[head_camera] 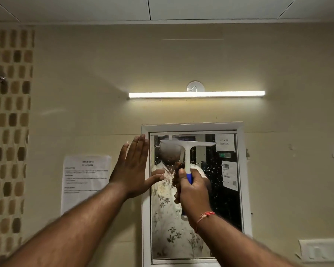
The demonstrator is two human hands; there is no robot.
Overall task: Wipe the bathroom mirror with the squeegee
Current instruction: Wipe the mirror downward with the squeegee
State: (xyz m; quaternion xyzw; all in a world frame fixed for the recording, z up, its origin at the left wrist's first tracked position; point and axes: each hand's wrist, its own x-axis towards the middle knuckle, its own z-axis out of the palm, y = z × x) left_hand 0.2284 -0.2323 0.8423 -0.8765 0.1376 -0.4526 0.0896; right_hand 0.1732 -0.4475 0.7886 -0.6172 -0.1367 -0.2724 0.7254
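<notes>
Both my hands are up at the mirror [228, 205]. My left hand [132, 170] is spread flat, fingers apart, lying over the mirror's white frame [146, 218] and the wall beside it, with the thumb reaching onto the glass. My right hand [193, 193] is clamped in a fist around the blue grip of the squeegee [187, 149], just to the right of my left thumb. Above my right fist the white neck rises to the blade, which lies level against the glass near the mirror's top edge. Water drops speckle the glass to the right of my right hand. A printed sheet [85, 180] hangs on the wall left of my left hand, and a lit tube lamp [196, 94] runs above both.
</notes>
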